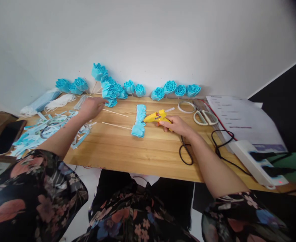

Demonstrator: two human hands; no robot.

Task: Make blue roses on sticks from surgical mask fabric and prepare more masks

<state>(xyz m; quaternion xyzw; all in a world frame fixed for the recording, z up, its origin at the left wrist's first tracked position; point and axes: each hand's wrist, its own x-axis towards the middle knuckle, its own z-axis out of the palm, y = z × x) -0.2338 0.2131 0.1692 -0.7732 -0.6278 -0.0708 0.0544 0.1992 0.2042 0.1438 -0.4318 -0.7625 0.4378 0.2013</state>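
Blue strip lies in the middle of the wooden table; it looks light, soft and easily crushed, so I would take it gently by a long edge. One glue gun has its nozzle at the strip's right side, and the right hand has its fingers wrapped around the handle. The left hand is beside the blue flowers; whether its fingers pinch something, I cannot tell. I count two thin sticks, one reaching the strip, one pair of scissors and one phone. Four flowers stand at right; the left ones overlap.
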